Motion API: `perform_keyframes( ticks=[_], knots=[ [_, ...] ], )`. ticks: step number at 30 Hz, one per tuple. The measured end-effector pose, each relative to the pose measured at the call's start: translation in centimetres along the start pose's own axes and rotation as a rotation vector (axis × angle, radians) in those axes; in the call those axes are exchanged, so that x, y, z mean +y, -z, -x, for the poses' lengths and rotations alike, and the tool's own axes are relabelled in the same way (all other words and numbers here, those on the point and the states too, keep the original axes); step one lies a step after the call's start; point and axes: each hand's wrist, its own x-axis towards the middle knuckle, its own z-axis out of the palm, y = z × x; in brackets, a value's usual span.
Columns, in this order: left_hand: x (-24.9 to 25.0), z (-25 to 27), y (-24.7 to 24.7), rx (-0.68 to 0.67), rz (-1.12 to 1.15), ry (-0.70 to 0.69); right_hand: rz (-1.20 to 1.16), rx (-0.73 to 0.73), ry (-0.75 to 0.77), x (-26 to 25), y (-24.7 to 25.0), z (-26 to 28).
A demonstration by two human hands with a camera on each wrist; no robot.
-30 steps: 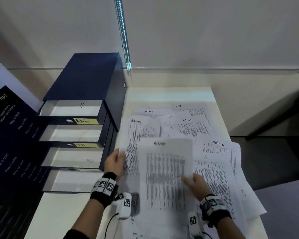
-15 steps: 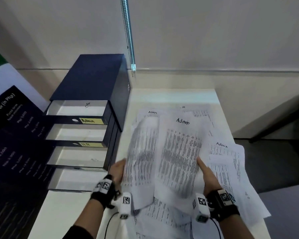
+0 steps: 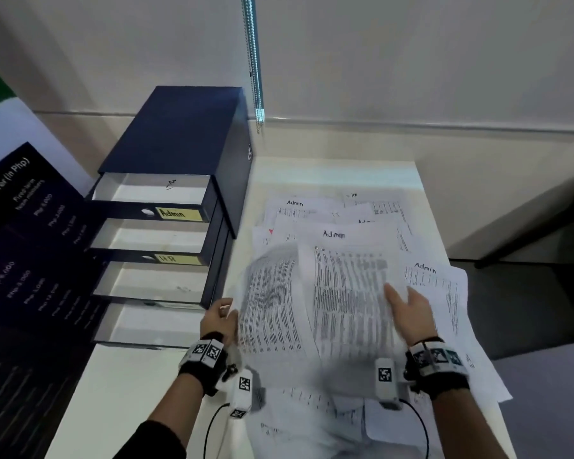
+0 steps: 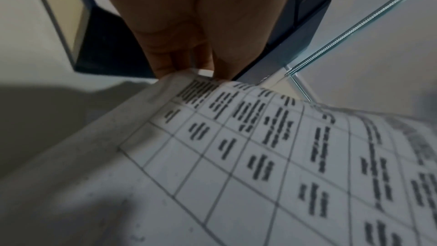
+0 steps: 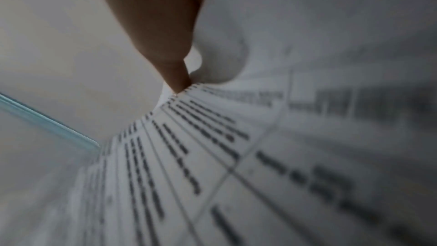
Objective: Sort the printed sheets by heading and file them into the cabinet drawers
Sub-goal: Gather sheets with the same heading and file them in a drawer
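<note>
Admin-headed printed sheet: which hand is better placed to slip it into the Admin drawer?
Left, probably. The left hand grips the lifted white printed sheets on the side beside the dark blue drawer cabinet; the yellow-labelled Admin drawer stands open. The right hand holds the far edge.

This looks like an office. A dark blue desktop drawer cabinet [image 3: 179, 180] sits on a pale table [image 3: 120, 392] against a plain wall, its drawers pulled open, two of them bearing yellow labels [image 3: 179, 213] handwritten "Admin" and "HR". Printed sheets [image 3: 428, 286] of tabulated text, several headed "Admin" by hand, lie spread in a loose overlapping heap beside it. On the left stands a dark banner [image 3: 20, 243] listing amounts in Php under the word "referrer". A beaded blind cord [image 3: 253, 58] hangs down the wall.
</note>
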Motion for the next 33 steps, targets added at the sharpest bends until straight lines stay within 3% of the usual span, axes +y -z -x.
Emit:
perform_keyframes(
  ticks=[5, 10, 14, 18, 21, 25, 28, 30, 33],
  knots=[
    [-0.6, 0.2, 1.2, 0.092, -0.117, -0.059, -0.235, 0.043, -0.020, -1.3, 3.1, -1.0],
    [0.5, 1.1, 0.5, 0.046, -0.037, -0.053, -0.194, -0.005, 0.018, -2.8, 2.4, -0.5],
    [2.6, 1.4, -1.0, -0.113, 0.059, -0.027, -0.004, -0.042, 0.028, -2.1, 0.5, -0.1],
    [4.0, 2.0, -2.2, -0.342, 0.276, 0.153, 0.207, -0.193, -0.167, 2.1, -2.5, 0.0],
    [5.0, 3.8, -2.4, -0.529, 0.417, 0.267, 0.334, -0.224, -0.328, 4.7, -4.8, 0.9],
    [5.6, 5.0, -2.7, -0.509, 0.126, -0.020, 0.325, -0.358, -0.289, 5.3, -7.4, 2.4],
    [7.6, 6.1, -0.7, -0.588, 0.053, -0.172, 0.249, -0.350, -0.271, 5.0, -7.4, 1.9],
    [9.6, 7.2, 1.2, -0.663, 0.105, -0.273, 0.085, -0.319, -0.298, 4.3, -7.2, 1.7],
    [11.4, 8.1, 5.0, -0.627, 0.199, -0.385, -0.362, -0.414, -0.410, 2.2, -8.4, 1.6]
  ],
)
